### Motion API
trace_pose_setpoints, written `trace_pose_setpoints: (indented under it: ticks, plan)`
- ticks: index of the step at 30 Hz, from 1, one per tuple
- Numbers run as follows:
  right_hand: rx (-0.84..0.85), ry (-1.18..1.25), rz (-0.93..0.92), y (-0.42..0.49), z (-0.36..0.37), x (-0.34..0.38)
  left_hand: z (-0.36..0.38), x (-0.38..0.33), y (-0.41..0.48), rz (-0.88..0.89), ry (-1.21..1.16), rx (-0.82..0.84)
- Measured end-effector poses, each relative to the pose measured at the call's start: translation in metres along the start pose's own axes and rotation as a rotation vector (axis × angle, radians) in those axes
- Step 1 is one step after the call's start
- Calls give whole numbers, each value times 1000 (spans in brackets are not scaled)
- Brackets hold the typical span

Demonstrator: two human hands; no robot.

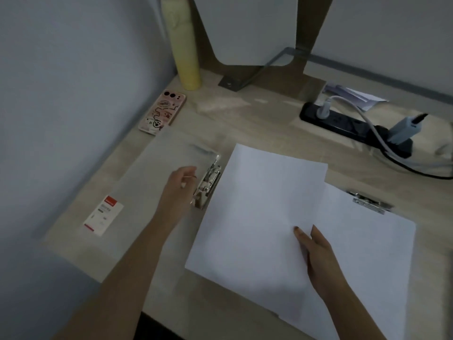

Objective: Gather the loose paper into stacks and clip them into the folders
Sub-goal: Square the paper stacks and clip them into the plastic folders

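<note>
Here, the left hand point(181, 186) is pinching the silver metal clip point(209, 181) of a translucent grey folder point(157, 165); the right hand point(317, 250) is pinching a white paper sheet point(257, 212) in its grip.

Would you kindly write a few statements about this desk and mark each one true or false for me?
1. The right hand pinches the white paper stack, thumb on top. True.
2. The phone lies screen up. False: it lies face down, showing its camera lenses and decorated pink case.
3. The left hand grips the metal clip of the translucent folder. True.
4. Nothing is plugged into the power strip. False: a white plug and a grey adapter sit in it.
5. The yellow bottle lies on its side. False: it stands upright by the wall.
</note>
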State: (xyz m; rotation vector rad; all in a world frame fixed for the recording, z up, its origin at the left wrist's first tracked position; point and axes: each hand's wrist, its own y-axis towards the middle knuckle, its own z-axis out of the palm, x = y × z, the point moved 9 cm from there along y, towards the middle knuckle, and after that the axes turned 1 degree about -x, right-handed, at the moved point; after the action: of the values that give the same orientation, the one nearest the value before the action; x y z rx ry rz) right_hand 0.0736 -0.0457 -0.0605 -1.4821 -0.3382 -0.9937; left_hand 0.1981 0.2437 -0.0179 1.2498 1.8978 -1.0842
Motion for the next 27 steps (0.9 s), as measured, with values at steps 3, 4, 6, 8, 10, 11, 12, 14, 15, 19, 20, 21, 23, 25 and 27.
trace_pose_setpoints:
  ticks: [3,4,6,8,10,11,12,14,15,19,20,21,23,25,27]
  plan:
    - [-40,-27,-2,9,8,-3,14,-1,23,-56,-11,156]
    - [-51,-34,-2,12,10,-3,20,-3,29,-59,-1,198]
    - [-73,-58,-13,17,13,-4,34,-10,37,-63,-9,283]
    - [-96,-89,-36,21,15,-4,45,-13,42,-84,-58,344]
    - [-109,-135,-55,24,17,-5,50,-10,46,-103,-60,363]
    - [-116,-154,-58,25,18,-7,52,-7,48,-114,-60,370]
    - [-119,-169,-61,27,18,-6,53,-7,49,-128,-64,376]
    - [-126,-196,-59,30,17,-9,51,-6,49,-151,-74,377]
    - [-127,-206,-58,30,18,-10,48,-5,48,-154,-75,377]
    - [-126,-219,-57,34,15,-10,38,2,42,-169,-93,386]
    - [-120,-227,-54,34,15,-10,35,6,37,-183,-94,391]
    - [-116,-234,-54,34,16,-9,31,10,33,-195,-93,393]
    - [-106,-227,-58,34,15,-9,26,14,22,-186,-113,412]
    - [-98,-214,-63,33,15,-10,22,17,14,-169,-133,422]
    - [-93,-196,-66,33,15,-13,19,21,9,-163,-148,411]
